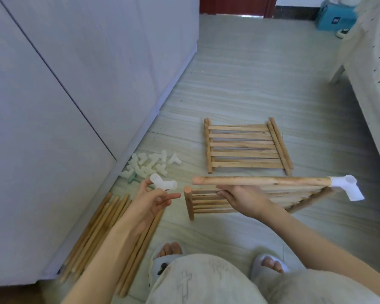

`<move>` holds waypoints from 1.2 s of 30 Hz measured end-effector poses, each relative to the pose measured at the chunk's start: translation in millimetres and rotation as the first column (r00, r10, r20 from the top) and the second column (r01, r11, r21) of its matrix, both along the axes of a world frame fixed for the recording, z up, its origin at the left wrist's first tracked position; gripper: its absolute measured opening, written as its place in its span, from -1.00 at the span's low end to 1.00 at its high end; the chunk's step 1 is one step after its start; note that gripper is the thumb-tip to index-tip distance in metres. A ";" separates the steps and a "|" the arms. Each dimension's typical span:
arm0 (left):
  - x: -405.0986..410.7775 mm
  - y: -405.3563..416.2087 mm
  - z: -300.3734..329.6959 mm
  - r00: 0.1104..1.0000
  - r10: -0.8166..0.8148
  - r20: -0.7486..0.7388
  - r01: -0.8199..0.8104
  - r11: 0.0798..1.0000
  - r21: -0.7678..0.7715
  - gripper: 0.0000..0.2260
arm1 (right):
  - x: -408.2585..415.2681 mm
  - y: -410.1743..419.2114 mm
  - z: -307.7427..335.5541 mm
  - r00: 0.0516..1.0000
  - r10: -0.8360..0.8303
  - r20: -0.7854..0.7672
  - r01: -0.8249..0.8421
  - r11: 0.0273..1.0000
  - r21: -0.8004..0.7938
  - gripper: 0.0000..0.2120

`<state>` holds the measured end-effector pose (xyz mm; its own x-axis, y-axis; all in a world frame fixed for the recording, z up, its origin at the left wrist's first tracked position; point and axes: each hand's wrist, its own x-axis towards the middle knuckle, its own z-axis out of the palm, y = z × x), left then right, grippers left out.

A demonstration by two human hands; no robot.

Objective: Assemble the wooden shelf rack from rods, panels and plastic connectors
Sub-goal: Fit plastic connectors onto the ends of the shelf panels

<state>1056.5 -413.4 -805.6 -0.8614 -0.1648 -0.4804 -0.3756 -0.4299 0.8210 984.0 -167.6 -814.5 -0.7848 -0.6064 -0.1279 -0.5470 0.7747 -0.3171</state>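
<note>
Now the left hand (150, 199) pinches a translucent plastic connector (163, 184) between thumb and fingertips, its open end just beside the bare end of the panel's top rod. The right hand (246, 199) grips a slatted wooden panel (272, 190) from below, fingers curled round the slats, tilted above the floor (250, 84). A white connector (349, 189) caps the rod's far right end. Loose connectors (149, 165) lie piled near the wardrobe (75, 84), spare rods (101, 233) bundled below them, and a second panel (244, 145) lies flat farther off.
</note>
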 end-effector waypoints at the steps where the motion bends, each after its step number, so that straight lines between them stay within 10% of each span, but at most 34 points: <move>1: 1.9 3.2 3.8 1.000 0.011 -0.017 -0.011 1.000 -0.012 -0.60 | 1.5 -0.6 1.7 1.000 0.003 0.002 -0.003 1.000 0.006 -0.70; 14: -9.2 49.8 18.7 0.950 -0.067 -0.306 -0.042 0.940 -0.338 -0.89 | 5.7 -4.8 -5.6 0.983 -0.034 -0.182 0.054 0.993 0.105 -0.65; 30: 1.2 66.1 13.2 0.919 -0.285 -0.273 0.042 0.759 -0.650 -0.85 | 25.6 30.9 39.7 0.999 0.020 0.025 -0.022 0.997 0.070 -0.66; 36: 2.9 67.2 13.8 0.904 -0.291 -0.313 -0.002 0.731 -0.683 -0.85 | 32.2 16.6 77.3 0.910 -0.042 -0.412 -0.038 0.982 -0.184 -0.85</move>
